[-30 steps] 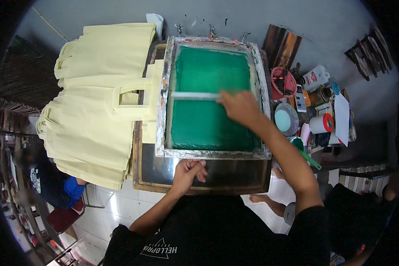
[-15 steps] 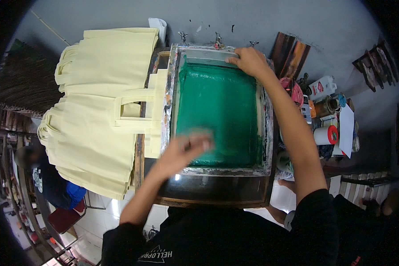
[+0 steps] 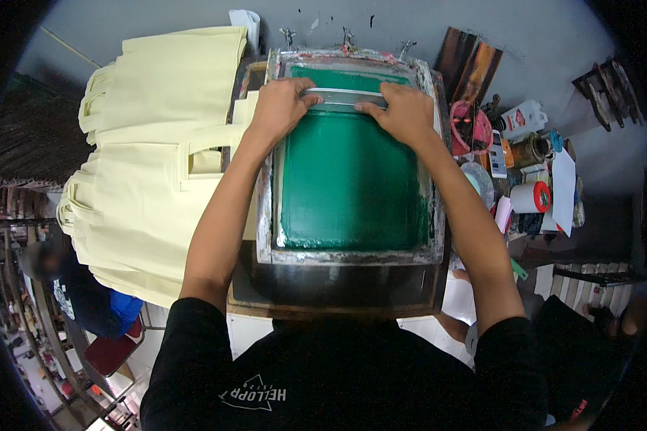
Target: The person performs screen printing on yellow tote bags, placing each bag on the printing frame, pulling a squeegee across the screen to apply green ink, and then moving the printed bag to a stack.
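A screen printing frame (image 3: 263, 215) with a green mesh (image 3: 352, 187) lies flat on the dark table in front of me. Across its far part stands a squeegee (image 3: 345, 98) with a pale metallic handle. My left hand (image 3: 284, 104) is closed round the squeegee's left end, and my right hand (image 3: 401, 109) grips its right end. Green shows on the mesh both beyond and nearer than the squeegee. Under the frame's left side sticks out a pale yellow cloth bag, whose handle (image 3: 207, 149) reaches left. The squeegee's lower edge is hidden.
Piles of pale yellow cloth bags (image 3: 144, 187) lie to the left. Clamps (image 3: 349, 37) hold the frame's far edge. At right stand a pink bowl (image 3: 471, 128), a white jug (image 3: 522, 118), a phone (image 3: 497, 154) and several containers. A seated person (image 3: 93, 302) is at far left.
My left hand has moved up from the lower left of the mesh and taken hold of the squeegee. The squeegee has come slightly nearer from the far edge, leaving green behind it.
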Available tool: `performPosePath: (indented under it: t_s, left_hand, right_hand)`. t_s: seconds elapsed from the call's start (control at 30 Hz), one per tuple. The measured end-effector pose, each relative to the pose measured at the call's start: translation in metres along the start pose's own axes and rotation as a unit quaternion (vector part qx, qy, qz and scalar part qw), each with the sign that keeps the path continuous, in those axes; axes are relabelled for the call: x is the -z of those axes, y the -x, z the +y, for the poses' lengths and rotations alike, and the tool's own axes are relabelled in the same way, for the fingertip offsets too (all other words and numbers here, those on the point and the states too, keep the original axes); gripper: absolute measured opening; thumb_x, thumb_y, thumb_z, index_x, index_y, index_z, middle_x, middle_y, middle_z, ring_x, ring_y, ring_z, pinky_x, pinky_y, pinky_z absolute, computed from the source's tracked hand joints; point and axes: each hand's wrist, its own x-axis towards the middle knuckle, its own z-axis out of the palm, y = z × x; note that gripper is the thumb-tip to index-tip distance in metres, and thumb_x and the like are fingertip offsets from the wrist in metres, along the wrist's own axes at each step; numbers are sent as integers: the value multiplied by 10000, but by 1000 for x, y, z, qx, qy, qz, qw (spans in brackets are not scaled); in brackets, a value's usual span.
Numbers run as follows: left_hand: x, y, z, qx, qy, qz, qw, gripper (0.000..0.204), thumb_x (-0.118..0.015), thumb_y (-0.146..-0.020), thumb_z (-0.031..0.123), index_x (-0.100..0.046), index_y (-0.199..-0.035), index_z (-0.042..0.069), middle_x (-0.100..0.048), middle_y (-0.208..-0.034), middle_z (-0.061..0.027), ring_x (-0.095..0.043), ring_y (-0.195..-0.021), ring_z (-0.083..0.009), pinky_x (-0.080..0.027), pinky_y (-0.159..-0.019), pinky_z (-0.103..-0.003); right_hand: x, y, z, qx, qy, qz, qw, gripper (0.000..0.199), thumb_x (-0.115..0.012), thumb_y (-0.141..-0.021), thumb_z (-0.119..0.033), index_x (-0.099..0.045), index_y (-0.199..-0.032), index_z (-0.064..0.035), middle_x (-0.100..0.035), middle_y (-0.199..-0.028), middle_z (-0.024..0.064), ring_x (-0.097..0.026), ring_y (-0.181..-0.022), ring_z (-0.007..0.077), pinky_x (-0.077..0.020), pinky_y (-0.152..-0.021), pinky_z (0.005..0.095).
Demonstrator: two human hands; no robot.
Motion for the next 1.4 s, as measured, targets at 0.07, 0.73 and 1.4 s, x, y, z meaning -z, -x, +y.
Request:
performPosePath:
  t_s: [0.07,0.73,1.4]
  left_hand:
    - [3,16,7,-3,10,-6,1000,332,-778,-859,340,-765,-1041,62,-727,-909,-206,-703,-840,-393,-532,-760,-457]
    - [29,241,91,-37,62,30,997,318,-816,-797,147,-730,-1078,26,-730,-1059,-146,-673,-969,-324,-527,-861,-410]
    - [45,186,-5,106,-94,6,990,781,-798,-840,345,-462,-1448,-13,-538,-1418,-245,-457,-1348,-420,-220,-1191,-571]
  right_hand:
    - [11,15,-6,-1,2,-29,1000,613,-639,-864,-666,-691,-893,-56,-734,-905,154,-722,-834,355,-556,-705,504]
    - [66,216,-105,36,4,7,999,341,-751,-806,-389,-590,-832,-89,-590,-838,47,-604,-818,254,-442,-708,401]
    - [260,2,-67,54,23,220,974,264,-670,-908,-338,-710,-892,-78,-696,-823,138,-677,-795,369,-512,-682,488]
